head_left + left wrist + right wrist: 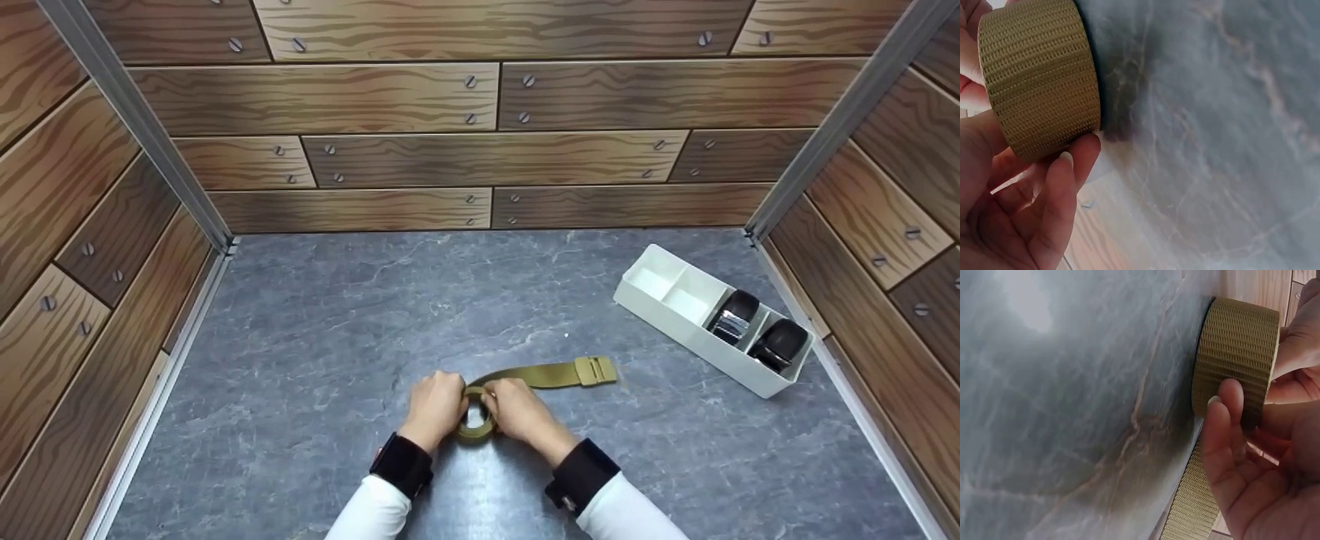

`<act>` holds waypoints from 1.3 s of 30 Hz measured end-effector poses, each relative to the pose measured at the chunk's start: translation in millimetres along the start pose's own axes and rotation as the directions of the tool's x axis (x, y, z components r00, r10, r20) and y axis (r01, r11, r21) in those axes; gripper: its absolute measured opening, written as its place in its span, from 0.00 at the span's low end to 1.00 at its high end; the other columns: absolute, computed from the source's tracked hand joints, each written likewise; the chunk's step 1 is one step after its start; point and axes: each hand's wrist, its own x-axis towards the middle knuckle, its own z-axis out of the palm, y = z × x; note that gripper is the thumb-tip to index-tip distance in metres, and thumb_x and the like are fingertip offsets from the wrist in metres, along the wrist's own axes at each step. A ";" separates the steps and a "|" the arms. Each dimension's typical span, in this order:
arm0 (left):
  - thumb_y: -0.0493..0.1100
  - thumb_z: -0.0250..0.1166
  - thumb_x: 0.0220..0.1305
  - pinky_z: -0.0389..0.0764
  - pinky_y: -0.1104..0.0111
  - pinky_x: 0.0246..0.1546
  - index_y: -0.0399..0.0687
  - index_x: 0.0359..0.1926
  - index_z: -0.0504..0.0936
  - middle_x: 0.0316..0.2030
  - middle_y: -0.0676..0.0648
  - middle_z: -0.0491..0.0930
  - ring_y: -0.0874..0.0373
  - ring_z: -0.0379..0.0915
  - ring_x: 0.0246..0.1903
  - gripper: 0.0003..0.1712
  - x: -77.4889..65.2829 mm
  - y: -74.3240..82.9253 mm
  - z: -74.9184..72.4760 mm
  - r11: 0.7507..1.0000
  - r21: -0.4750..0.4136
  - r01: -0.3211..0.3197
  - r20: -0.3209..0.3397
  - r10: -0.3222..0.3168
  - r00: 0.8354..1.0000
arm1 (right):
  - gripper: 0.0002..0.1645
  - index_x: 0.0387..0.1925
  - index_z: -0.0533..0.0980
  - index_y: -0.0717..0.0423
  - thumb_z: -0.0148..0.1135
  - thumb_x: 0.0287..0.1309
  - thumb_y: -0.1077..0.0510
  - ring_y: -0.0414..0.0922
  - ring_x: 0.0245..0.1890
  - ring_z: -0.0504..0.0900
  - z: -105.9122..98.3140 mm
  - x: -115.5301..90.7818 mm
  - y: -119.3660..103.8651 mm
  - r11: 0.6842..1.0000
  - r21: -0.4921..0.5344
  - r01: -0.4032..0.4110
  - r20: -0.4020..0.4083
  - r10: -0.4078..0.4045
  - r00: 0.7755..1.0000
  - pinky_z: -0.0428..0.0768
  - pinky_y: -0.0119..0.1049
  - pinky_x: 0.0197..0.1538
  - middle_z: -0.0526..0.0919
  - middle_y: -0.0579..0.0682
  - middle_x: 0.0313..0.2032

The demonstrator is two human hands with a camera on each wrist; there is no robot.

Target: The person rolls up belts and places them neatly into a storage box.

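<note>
An olive webbing belt [540, 375] lies on the grey marbled tabletop, partly wound into a loose ring [474, 433] that stands on its edge. From the ring the flat tail runs right to a tan buckle [596, 370]. My left hand [435, 405] grips the left side of the ring, its fingertips against the woven band in the left wrist view. On the opposite side, my right hand [521, 412] holds the ring with curled fingers, near where the tail leaves it in the right wrist view. Parts of the fingers inside the ring are hidden.
At the right stands a white divided tray [690, 341], set at an angle. Two of its compartments hold rolled black belts [780, 341] with shiny metal parts. Wood-patterned panels [397, 210] close off the back and both sides.
</note>
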 end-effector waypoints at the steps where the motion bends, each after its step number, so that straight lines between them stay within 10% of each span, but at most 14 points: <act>1: 0.40 0.71 0.52 0.77 0.57 0.19 0.43 0.20 0.80 0.21 0.44 0.81 0.47 0.78 0.20 0.10 -0.1 -0.2 0.4 1.000 0.004 -0.006 -0.005 0.006 1.000 | 0.09 0.29 0.79 0.57 0.58 0.66 0.59 0.42 0.22 0.82 0.2 -0.8 -0.6 0.999 0.031 -0.033 0.011 0.033 0.999 0.81 0.37 0.27 0.81 0.50 0.23; 9: 0.37 0.69 0.51 0.77 0.57 0.19 0.45 0.22 0.81 0.23 0.45 0.81 0.46 0.78 0.22 0.05 1.0 -0.4 2.2 0.998 0.031 -0.054 -0.004 0.055 0.998 | 0.10 0.30 0.78 0.61 0.57 0.67 0.60 0.38 0.10 0.77 -1.7 -4.6 0.3 0.987 0.121 -0.102 0.064 0.094 0.993 0.75 0.32 0.14 0.76 0.46 0.15; 16: 0.37 0.67 0.52 0.75 0.57 0.17 0.48 0.19 0.81 0.20 0.46 0.80 0.47 0.77 0.20 0.08 0.3 -2.3 4.7 0.991 0.084 -0.103 -0.077 0.109 0.991 | 0.04 0.37 0.79 0.57 0.63 0.60 0.60 0.44 0.21 0.76 -20.2 5.6 19.8 0.997 -0.073 -0.021 -0.158 0.009 0.987 0.77 0.36 0.24 0.79 0.48 0.33; 20: 0.36 0.67 0.53 0.75 0.57 0.18 0.48 0.19 0.81 0.21 0.46 0.81 0.47 0.78 0.20 0.08 0.1 -3.1 3.1 0.996 0.049 -0.080 -0.053 0.082 0.995 | 0.21 0.49 0.80 0.57 0.65 0.52 0.69 0.52 0.32 0.81 -35.5 8.8 40.2 0.971 -0.235 -0.052 -0.146 0.017 0.989 0.81 0.44 0.33 0.78 0.54 0.47; 27: 0.35 0.68 0.50 0.77 0.56 0.21 0.44 0.21 0.81 0.22 0.43 0.81 0.45 0.78 0.21 0.05 -2.0 -8.7 3.3 1.000 0.003 -0.021 -0.042 0.021 0.999 | 0.09 0.25 0.81 0.51 0.69 0.44 0.68 0.56 0.28 0.81 -55.7 7.3 69.4 0.897 -0.424 -0.124 -0.170 0.056 0.984 0.79 0.52 0.28 0.81 0.52 0.30; 39: 0.28 0.63 0.45 0.80 0.53 0.25 0.37 0.21 0.79 0.22 0.37 0.80 0.40 0.79 0.23 0.03 -1.9 -6.2 3.4 0.996 -0.078 0.046 -0.055 -0.050 0.997 | 0.10 0.31 0.83 0.54 0.65 0.48 0.70 0.58 0.20 0.78 -50.1 5.5 66.3 0.884 -0.428 -0.185 -0.372 0.015 0.928 0.76 0.52 0.21 0.79 0.55 0.32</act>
